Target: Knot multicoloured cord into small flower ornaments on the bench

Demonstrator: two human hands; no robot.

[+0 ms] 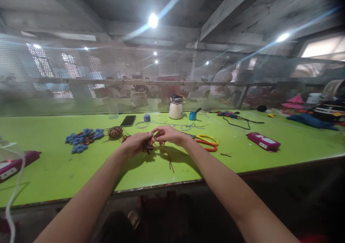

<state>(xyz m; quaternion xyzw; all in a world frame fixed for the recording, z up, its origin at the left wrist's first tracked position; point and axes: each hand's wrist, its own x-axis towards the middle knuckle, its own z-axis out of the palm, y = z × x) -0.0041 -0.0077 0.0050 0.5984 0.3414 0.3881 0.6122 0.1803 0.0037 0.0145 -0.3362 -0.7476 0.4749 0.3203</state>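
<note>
Yarn piece [148, 148], dark with orange flecks, is in the hands, just above or on the counter [229, 164] near its front edge, roughly mid-view; can't tell if it touches.

Head view: left hand [137, 143] clamped on the yarn piece from the left, palm down. Right hand [169, 134] comes in from the right, fingers bent, thumb and index at the top of the piece; can't tell if they're pinched on it. Hands together at the fingertips. Loose strands [169, 159], red and blue at the ends, trail right and toward the front edge.

Left of the hands: dark-orange yarn ball [115, 132], then blue flower cluster [82, 139] with dark-orange parts. Purple box [20, 165] at far left, white cable [16, 196] in front of it.

Behind: phone [128, 120] flat, small blue ball [147, 118], pale jar [176, 109] upright with dark lid, blue pot [192, 116] just right of it, dark cords [229, 115] further right.

Right: scissors [207, 142], one handle loop yellow, one orange; dark scraps [226, 154] beside them; second purple box [263, 142] well apart. Mesh screen [129, 70] along the back.
</note>
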